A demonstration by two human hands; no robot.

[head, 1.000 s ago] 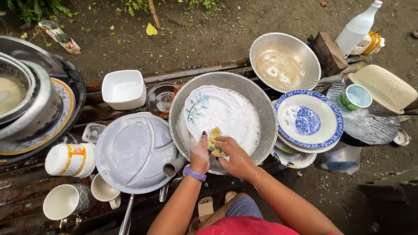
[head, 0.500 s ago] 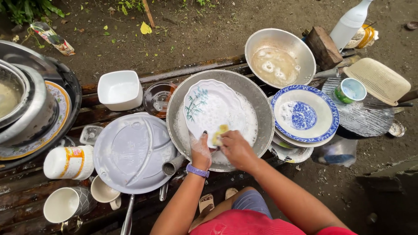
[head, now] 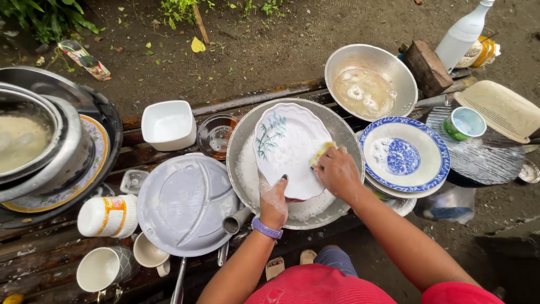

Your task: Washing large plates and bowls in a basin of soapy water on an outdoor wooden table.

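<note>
My left hand (head: 274, 200), soapy and with a purple wristband, grips the near rim of a white scalloped plate with a green leaf pattern (head: 288, 147). The plate is tilted up over a large metal basin (head: 243, 141) with suds in it. My right hand (head: 339, 172) presses a yellow sponge (head: 322, 152) against the plate's right edge.
A blue-and-white plate stack (head: 403, 156) sits right of the basin, a metal bowl of soapy water (head: 368, 81) behind it. A grey divided tray (head: 184, 204), white square bowl (head: 167, 125), cups (head: 108, 216) and big pots (head: 39, 141) lie on the left. Bottle (head: 462, 32) and basket (head: 500, 110) far right.
The plate has been turned and lifted more upright in the basin. My right hand with the sponge has moved from the plate's near edge to its right rim.
</note>
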